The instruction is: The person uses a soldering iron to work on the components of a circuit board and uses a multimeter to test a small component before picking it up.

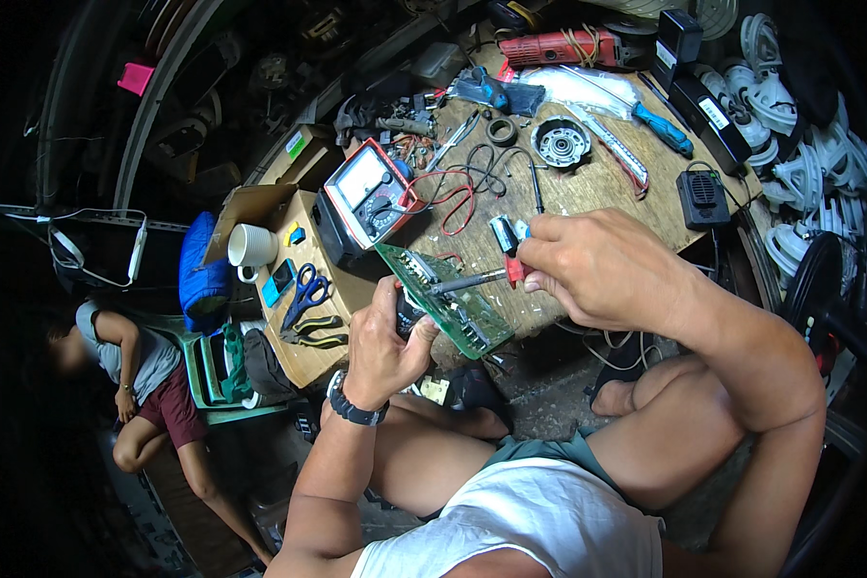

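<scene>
Green circuit board (459, 313) at frame centre, long axis slanting upper left to lower right; your left hand (385, 349) is nearer, clamped on its lower-left side. Your right hand (602, 268), fingers closed on a red-and-grey tool (474, 280), sits right of the board, barrel pointing left across its face; can't tell whether the tip touches.

A white shirt (511, 515), creased in front, above dark green shorts (549, 450); a black wristwatch (359, 413) with a chunky strap circles the left wrist; left hand (380, 352) and right hand (602, 265) are both bare
</scene>
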Tool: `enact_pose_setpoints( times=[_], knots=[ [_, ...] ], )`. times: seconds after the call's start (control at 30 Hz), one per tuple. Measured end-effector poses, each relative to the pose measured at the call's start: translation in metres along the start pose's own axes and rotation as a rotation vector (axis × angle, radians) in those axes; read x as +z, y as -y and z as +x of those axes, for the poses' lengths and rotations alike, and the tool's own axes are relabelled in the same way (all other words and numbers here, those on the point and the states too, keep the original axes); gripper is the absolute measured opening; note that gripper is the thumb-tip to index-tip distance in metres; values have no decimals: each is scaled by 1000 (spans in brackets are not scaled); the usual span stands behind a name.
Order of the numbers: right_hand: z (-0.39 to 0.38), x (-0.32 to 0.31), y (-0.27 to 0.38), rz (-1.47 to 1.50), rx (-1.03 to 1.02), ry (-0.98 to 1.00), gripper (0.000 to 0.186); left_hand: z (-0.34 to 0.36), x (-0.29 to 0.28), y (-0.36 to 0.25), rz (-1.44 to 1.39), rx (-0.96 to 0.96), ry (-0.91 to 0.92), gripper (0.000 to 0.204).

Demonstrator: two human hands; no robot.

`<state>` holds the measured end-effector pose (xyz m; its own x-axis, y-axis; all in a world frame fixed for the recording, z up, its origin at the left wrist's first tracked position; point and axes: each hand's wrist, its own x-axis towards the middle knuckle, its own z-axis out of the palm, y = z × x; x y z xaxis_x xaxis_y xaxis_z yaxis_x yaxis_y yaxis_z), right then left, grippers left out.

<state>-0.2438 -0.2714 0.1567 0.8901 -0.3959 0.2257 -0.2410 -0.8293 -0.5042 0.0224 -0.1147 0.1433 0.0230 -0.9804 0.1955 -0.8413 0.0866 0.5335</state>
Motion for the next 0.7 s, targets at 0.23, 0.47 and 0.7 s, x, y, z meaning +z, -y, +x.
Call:
enact_pose_setpoints(
  times=[0.23,0.47,0.7],
  knots=[
    [0,-5,8,-33,33,48,19,-1,1,2,17,0,-4,48],
    [1,-8,8,8,59,89,21,1,1,4,21,5,2,49],
    [-2,-6,12,-81,25,-2,24,1,3,1,-5,-32,0,48]
  ],
)
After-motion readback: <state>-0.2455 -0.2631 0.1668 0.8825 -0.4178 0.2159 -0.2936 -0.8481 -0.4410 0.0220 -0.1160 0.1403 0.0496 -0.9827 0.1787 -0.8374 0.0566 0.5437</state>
